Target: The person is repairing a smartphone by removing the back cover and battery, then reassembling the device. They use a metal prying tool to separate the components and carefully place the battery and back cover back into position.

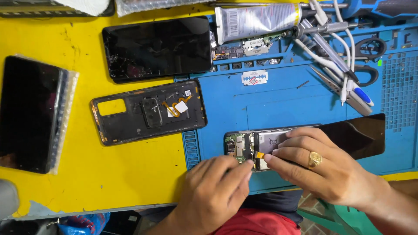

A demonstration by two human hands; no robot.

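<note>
Head: blue mat [278, 104] on yellow table [87, 174].

A phone repair workshop is shown. A yellow counter [109, 174] is covered in part by a blue repair mat [283, 100] with moulded compartments. An opened phone [257, 146] with its circuit board bared, a removed back cover [148, 112] and a cracked screen [157, 48] are laid out. A glue tube [261, 19], tweezers [339, 89], scissors [370, 61] and a razor blade [254, 78] are kept nearby.
</note>
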